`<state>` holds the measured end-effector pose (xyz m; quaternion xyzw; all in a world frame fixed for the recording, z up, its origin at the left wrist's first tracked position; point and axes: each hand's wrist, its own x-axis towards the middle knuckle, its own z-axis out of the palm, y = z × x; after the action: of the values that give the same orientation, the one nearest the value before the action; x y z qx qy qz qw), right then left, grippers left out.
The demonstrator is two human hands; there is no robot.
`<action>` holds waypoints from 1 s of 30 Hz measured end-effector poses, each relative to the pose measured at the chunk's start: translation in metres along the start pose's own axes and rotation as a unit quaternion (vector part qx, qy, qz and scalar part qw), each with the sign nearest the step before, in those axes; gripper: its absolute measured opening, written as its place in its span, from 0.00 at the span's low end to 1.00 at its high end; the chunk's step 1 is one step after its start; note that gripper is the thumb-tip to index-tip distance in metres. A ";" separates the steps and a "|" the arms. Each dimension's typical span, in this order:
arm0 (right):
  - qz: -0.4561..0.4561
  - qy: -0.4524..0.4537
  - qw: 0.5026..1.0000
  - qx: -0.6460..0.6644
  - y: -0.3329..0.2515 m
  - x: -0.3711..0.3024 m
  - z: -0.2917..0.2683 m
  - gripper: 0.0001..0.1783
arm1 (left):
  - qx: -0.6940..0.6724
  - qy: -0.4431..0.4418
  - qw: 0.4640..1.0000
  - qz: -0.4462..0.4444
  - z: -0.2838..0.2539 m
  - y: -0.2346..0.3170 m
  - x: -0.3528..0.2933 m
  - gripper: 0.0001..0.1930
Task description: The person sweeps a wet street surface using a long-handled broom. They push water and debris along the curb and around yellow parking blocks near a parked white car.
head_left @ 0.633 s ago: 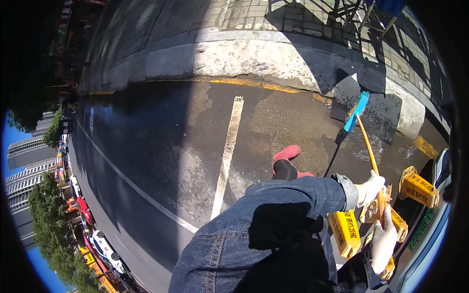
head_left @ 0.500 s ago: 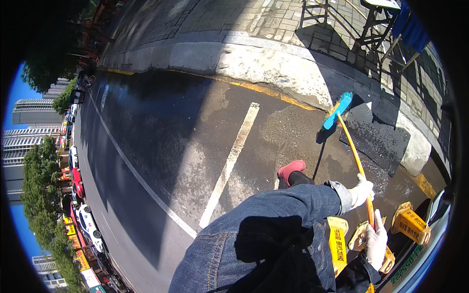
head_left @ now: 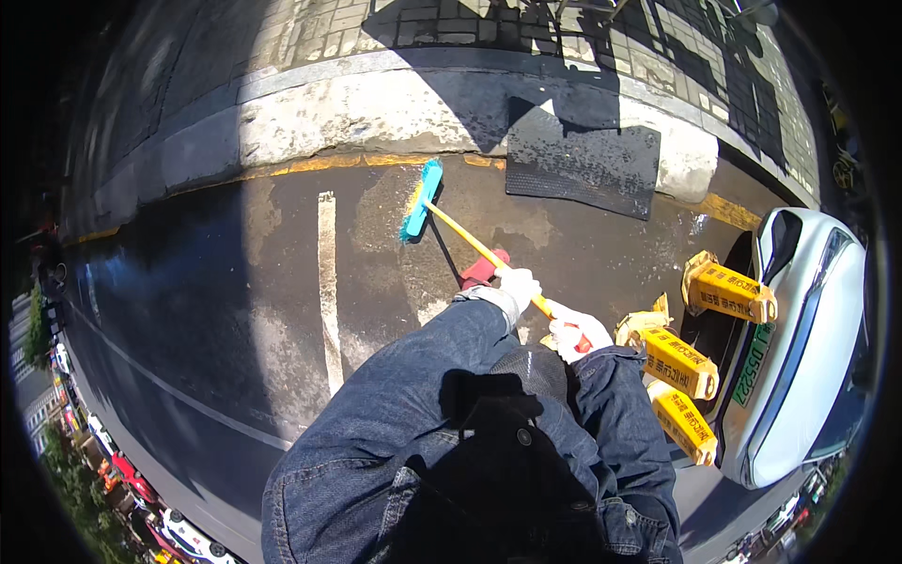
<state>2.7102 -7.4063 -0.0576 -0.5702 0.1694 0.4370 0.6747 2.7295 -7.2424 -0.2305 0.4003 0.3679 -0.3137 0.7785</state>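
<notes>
A push broom (head_left: 465, 235) with a blue head and a long yellow handle slants across the wet asphalt, its head down by the curb. My left hand (head_left: 517, 287), in a white glove, is closed round the handle's middle. Lower down, toward my body, my right hand (head_left: 575, 334), also white-gloved, grips the handle near a red part at its upper end. The broom head points away from me, bristles toward the left. A red shoe (head_left: 484, 269) shows partly behind the handle.
A dark rubber mat (head_left: 587, 155) drapes over the pale curb (head_left: 366, 108). Several yellow barrier posts (head_left: 728, 291) stand at right before a parked white car (head_left: 799, 348). A white painted line (head_left: 327, 282) crosses the road at left. Dark water (head_left: 178, 249) pools along the curb.
My view has turned, bringing the car and posts further in. The broom head now sits left of the mat, further from it. My right hand's fingers, straighter before, now curl round the handle.
</notes>
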 end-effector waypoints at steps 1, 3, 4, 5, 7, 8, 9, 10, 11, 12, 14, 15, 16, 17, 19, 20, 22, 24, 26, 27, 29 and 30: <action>-0.054 0.059 0.983 -0.163 -0.008 -0.022 -0.026 0.12 | -0.193 -0.007 0.980 -0.047 0.040 -0.001 -0.006 0.10; 0.069 0.174 0.979 0.083 -0.059 -0.057 -0.054 0.14 | -0.268 -0.059 0.955 -0.112 0.124 -0.007 -0.015 0.12; 0.131 0.211 0.943 0.223 -0.088 -0.077 -0.060 0.15 | -0.263 -0.078 0.952 -0.136 0.161 -0.014 -0.018 0.14; 0.182 0.266 0.877 0.357 -0.117 -0.096 -0.067 0.16 | -0.256 -0.074 0.951 -0.156 0.187 -0.019 -0.012 0.14; 0.173 0.317 0.868 0.341 -0.151 -0.124 -0.083 0.16 | -0.204 -0.083 0.960 -0.174 0.237 -0.035 0.001 0.13; 0.168 0.352 0.847 0.361 -0.162 -0.130 -0.091 0.17 | -0.181 -0.091 0.963 -0.179 0.259 -0.041 0.006 0.12; 0.156 0.351 0.853 0.353 -0.169 -0.138 -0.099 0.17 | -0.162 -0.095 0.966 -0.178 0.276 -0.050 0.007 0.12; 0.144 0.350 0.860 0.344 -0.175 -0.145 -0.110 0.17 | -0.143 -0.101 0.969 -0.174 0.294 -0.058 0.011 0.12; 0.133 0.347 0.870 0.324 -0.169 -0.148 -0.129 0.17 | -0.119 -0.114 0.972 -0.166 0.312 -0.063 0.019 0.12; 0.126 0.349 0.876 0.308 -0.159 -0.155 -0.147 0.17 | -0.077 -0.123 0.976 -0.163 0.329 -0.067 0.019 0.13; 0.077 0.347 0.880 0.316 -0.143 -0.165 -0.179 0.17 | 0.060 -0.143 0.977 -0.146 0.361 -0.066 0.021 0.11; 0.061 0.354 0.869 0.340 -0.132 -0.161 -0.196 0.18 | 0.057 -0.155 0.979 -0.119 0.373 -0.074 0.039 0.12; 0.050 0.406 0.864 0.293 -0.123 -0.153 -0.210 0.16 | 0.052 -0.170 0.976 -0.125 0.394 -0.075 0.048 0.10; 0.039 0.396 0.871 0.290 -0.120 -0.152 -0.229 0.16 | 0.047 -0.186 0.973 -0.131 0.413 -0.075 0.057 0.09; -0.006 0.382 0.860 0.340 -0.117 -0.145 -0.258 0.18 | 0.082 -0.212 0.962 -0.150 0.446 -0.072 0.077 0.09; -0.024 0.384 0.858 0.340 -0.119 -0.144 -0.270 0.19 | 0.053 -0.251 0.958 -0.127 0.464 -0.073 0.088 0.09; -0.053 0.415 0.829 0.372 -0.131 -0.136 -0.287 0.20 | 0.107 -0.267 0.948 -0.137 0.495 -0.068 0.108 0.09; -0.048 0.421 0.815 0.397 -0.140 -0.145 -0.299 0.22 | 0.112 -0.307 0.934 -0.147 0.523 -0.066 0.108 0.09; -0.033 0.384 0.830 0.404 -0.152 -0.167 -0.310 0.25 | 0.117 -0.308 0.926 -0.185 0.545 -0.067 0.105 0.05; -0.019 0.402 0.799 0.447 -0.153 -0.182 -0.309 0.26 | 0.103 -0.304 0.920 -0.227 0.562 -0.056 0.079 0.04; -0.030 0.407 0.754 0.514 -0.170 -0.203 -0.297 0.28 | 0.122 -0.287 0.911 -0.272 0.580 -0.036 0.050 0.07; -0.050 0.405 0.733 0.544 -0.185 -0.210 -0.286 0.28 | 0.158 -0.276 0.904 -0.286 0.582 -0.036 0.047 0.09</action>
<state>2.8144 -7.7463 0.1264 -0.2366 0.6068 -0.0367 0.7580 2.9138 -7.7660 -0.0454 0.2929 0.1825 -0.6747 0.6525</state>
